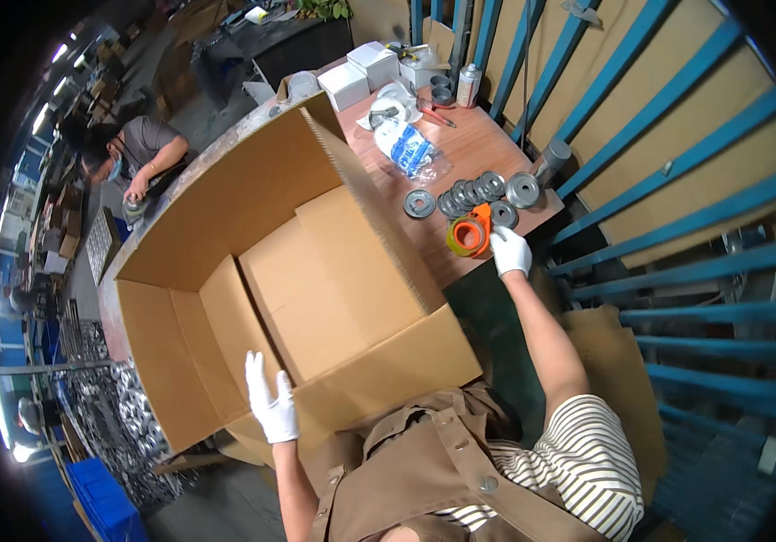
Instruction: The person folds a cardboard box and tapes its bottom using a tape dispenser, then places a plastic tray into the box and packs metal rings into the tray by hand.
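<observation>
A large cardboard box [225, 226] stands in front of me, its top flaps up and its inside in view. My left hand [275, 408], in a white glove, is at the box's near wall with its fingers spread and nothing in them. To the right, my gloved right hand [510, 252] is closed on an orange tape dispenser [471, 235] at the table's near edge. A roll of yellowish tape sits on the dispenser. My right fingertips are partly hidden behind it. Beside it lie several grey metal discs [471, 193], one of them [419, 204] apart from the others.
On the wooden table [379, 181] are white boxes [345, 86], a plastic bag [413, 154], red-handled pliers [437, 115] and a spray can [468, 86]. Blue metal bars [623, 72] border the right side. Beyond the box, a person [139, 154] works. A blue bin [103, 497] is lower left.
</observation>
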Demonstrator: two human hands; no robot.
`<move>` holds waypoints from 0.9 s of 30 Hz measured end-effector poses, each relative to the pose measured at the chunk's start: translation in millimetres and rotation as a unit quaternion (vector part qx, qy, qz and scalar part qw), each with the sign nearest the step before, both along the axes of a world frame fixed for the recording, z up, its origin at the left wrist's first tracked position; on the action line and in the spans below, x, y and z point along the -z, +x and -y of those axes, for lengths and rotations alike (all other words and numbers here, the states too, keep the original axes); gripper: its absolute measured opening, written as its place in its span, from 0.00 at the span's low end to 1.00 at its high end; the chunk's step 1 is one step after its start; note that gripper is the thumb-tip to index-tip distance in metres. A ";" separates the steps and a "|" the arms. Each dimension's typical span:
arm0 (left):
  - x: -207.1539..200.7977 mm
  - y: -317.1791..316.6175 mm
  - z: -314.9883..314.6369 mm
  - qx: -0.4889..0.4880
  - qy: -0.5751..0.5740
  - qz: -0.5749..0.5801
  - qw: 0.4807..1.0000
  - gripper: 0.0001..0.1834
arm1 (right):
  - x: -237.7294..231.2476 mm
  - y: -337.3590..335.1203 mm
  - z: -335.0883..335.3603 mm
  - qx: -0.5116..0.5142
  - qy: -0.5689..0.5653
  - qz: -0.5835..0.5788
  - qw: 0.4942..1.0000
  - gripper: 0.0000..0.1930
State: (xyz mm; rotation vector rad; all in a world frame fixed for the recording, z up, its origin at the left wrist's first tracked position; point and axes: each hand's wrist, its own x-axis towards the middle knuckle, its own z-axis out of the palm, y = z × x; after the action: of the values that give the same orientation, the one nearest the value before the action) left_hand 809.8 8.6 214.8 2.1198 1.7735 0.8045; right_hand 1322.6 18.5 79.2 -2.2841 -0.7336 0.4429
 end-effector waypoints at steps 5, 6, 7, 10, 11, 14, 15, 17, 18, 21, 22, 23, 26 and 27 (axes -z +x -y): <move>30.6 158.2 30.7 -0.002 -0.035 0.077 0.996 0.10 | 31.9 81.0 -12.9 -0.100 -0.148 0.048 0.983 0.17; 17.8 184.5 39.0 0.023 -0.033 0.073 0.997 0.05 | 29.1 77.7 -20.6 -0.135 -0.181 0.055 0.973 0.17; 4.9 213.6 44.3 0.099 -0.004 0.058 0.993 0.03 | 28.6 85.6 -23.8 -0.159 -0.195 0.087 0.964 0.19; -20.4 310.2 44.1 0.230 -0.132 0.129 0.956 0.04 | 59.8 119.0 -46.1 -0.194 -0.053 0.131 0.971 0.16; -14.9 338.3 38.1 0.208 -0.229 0.227 0.924 0.09 | 52.2 120.3 -66.4 -0.226 -0.053 0.140 0.963 0.17; 23.5 422.5 -18.9 0.078 -0.417 0.470 0.774 0.18 | 25.3 145.8 -132.6 -0.356 -0.154 0.248 0.888 0.15; 32.7 451.4 -47.7 -0.004 -0.448 0.544 0.709 0.20 | 24.2 155.4 -148.4 -0.376 -0.204 0.274 0.861 0.14; 102.4 490.5 -104.6 -0.147 -0.418 0.587 0.677 0.23 | 25.2 166.3 -176.0 -0.402 -0.249 0.305 0.827 0.14; 133.8 508.1 -127.0 -0.206 -0.380 0.552 0.713 0.23 | 32.4 173.5 -182.0 -0.425 -0.320 0.324 0.782 0.14; 223.6 476.4 -185.1 -0.332 -0.249 0.292 0.862 0.28 | 68.5 145.1 -205.8 -0.466 -0.363 0.342 0.731 0.15; 218.3 512.7 -185.7 -0.286 -0.401 0.233 0.838 0.30 | 98.4 194.6 -179.2 -0.428 -0.408 0.333 0.734 0.15; 246.0 476.5 -199.1 -0.347 -0.331 0.151 0.864 0.33 | 90.7 160.5 -197.7 -0.447 -0.390 0.254 0.764 0.17; 275.9 444.4 -245.1 -0.366 -0.307 0.175 0.861 0.45 | 87.7 151.4 -221.7 -0.329 -0.321 0.166 0.873 0.20; 278.7 444.6 -250.4 -0.380 -0.341 0.116 0.852 0.54 | 87.4 151.3 -216.9 -0.332 -0.324 0.165 0.870 0.20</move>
State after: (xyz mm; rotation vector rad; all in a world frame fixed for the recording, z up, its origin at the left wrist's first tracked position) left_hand 1254.4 259.0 -63.9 0.8203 2.2970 0.4245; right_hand 1474.0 235.4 -8.2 -2.7037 -1.7956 0.6980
